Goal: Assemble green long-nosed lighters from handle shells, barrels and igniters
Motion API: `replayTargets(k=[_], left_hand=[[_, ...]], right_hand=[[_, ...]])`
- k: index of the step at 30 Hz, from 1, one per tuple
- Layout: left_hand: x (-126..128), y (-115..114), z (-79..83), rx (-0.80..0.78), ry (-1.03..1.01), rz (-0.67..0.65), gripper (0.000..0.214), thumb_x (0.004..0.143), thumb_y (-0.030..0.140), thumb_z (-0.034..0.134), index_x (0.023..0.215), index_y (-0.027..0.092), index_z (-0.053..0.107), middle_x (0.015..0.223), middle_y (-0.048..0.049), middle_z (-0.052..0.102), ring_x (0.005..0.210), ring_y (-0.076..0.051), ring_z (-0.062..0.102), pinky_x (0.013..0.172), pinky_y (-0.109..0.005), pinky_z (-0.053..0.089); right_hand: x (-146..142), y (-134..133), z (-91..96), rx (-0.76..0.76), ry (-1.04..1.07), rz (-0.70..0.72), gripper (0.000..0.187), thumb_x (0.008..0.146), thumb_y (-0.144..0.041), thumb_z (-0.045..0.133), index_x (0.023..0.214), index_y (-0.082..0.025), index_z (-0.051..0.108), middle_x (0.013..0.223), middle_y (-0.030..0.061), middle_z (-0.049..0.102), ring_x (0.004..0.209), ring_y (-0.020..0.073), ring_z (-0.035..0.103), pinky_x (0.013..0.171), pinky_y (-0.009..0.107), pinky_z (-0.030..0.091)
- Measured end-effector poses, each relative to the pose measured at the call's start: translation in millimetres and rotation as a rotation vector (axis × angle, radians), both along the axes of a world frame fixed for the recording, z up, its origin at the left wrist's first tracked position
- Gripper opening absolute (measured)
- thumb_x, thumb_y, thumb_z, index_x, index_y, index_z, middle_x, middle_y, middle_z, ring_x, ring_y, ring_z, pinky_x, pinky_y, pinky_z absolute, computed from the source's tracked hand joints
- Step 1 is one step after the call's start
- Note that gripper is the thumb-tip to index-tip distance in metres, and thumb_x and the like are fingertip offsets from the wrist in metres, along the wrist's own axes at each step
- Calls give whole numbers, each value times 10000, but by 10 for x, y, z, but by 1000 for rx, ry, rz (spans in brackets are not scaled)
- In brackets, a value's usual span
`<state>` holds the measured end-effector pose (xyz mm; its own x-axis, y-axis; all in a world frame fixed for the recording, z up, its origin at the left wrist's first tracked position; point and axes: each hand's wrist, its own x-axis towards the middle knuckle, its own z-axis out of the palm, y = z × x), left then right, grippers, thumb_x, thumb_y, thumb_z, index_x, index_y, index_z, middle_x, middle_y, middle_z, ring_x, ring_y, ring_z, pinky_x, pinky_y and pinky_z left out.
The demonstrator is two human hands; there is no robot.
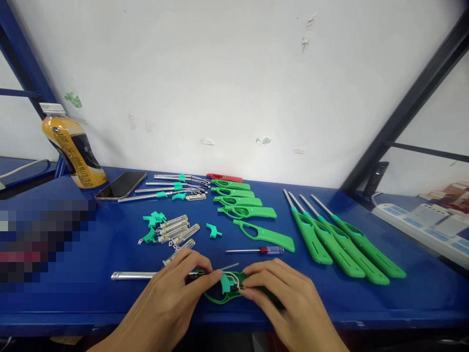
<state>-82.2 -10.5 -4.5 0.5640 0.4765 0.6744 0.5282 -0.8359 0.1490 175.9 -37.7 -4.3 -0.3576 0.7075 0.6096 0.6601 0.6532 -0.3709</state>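
An opened green gas lighter (216, 299) lies near the table's front edge, its long metal tube (132, 275) pointing left. My left hand (179, 288) is closed on it where the tube meets the handle. Inside sit a teal trigger (225, 283) and white wires (236, 279). The fingertips of my right hand (286, 293) pinch at the right end of the wires, by a dark part in the shell; what exactly they grip is partly hidden. A thin clear tube (230, 266) sticks up behind the trigger. Just beyond lies a screwdriver (271, 250).
Clear fuel tanks (174, 227) and loose teal triggers (150, 234) lie at centre left. Metal tubes with wires (164, 188) and several green handle shells (271, 237) are behind. Assembled lighters (340, 249) lie right. A phone (122, 186) and bottle (75, 146) stand back left.
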Motion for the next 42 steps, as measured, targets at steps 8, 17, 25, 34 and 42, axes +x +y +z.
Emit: replayTargets(k=[8, 17, 25, 34, 42], left_hand=[[-11, -19, 14, 39, 88, 2, 524, 941, -118, 406, 1269, 188, 676, 969, -43, 671, 806, -149, 629, 678, -221, 558], [-22, -42, 28, 85, 189, 49, 531, 918, -102, 403, 1276, 189, 664, 1023, -55, 687, 837, -173, 676, 681, -251, 575], [55, -46, 241, 215, 353, 26, 325, 1087, 65, 403, 1273, 196, 635, 955, -30, 675, 830, -186, 649, 743, -275, 537], [174, 72, 53, 291, 182, 9, 350, 1160, 120, 298, 1069, 196, 627, 784, 11, 541, 667, -162, 487, 581, -313, 367], [136, 59, 165, 288, 161, -24, 325, 1144, 93, 323, 1143, 190, 633, 788, 13, 566, 660, -157, 534, 593, -278, 418]], right_hand=[[-75, -19, -45, 52, 28, -56, 254, 1110, -420, 583, 953, -291, 736, 983, -41, 820, 841, 146, 783, 812, 267, 576], [-91, -12, -52, 49, 87, -47, 233, 1102, -409, 607, 950, -288, 734, 963, -51, 819, 842, 128, 781, 817, 258, 570], [-100, 5, -66, 55, 125, -19, 260, 1102, -406, 597, 931, -274, 742, 950, -29, 816, 826, 133, 781, 805, 250, 588], [-123, -15, -63, -25, 201, 6, 126, 1054, -306, 695, 934, -270, 708, 885, -62, 778, 826, 128, 699, 765, 234, 563], [-128, -25, -90, -91, 223, -17, 115, 1022, -223, 735, 942, -288, 687, 860, -73, 744, 809, 130, 673, 744, 233, 539]])
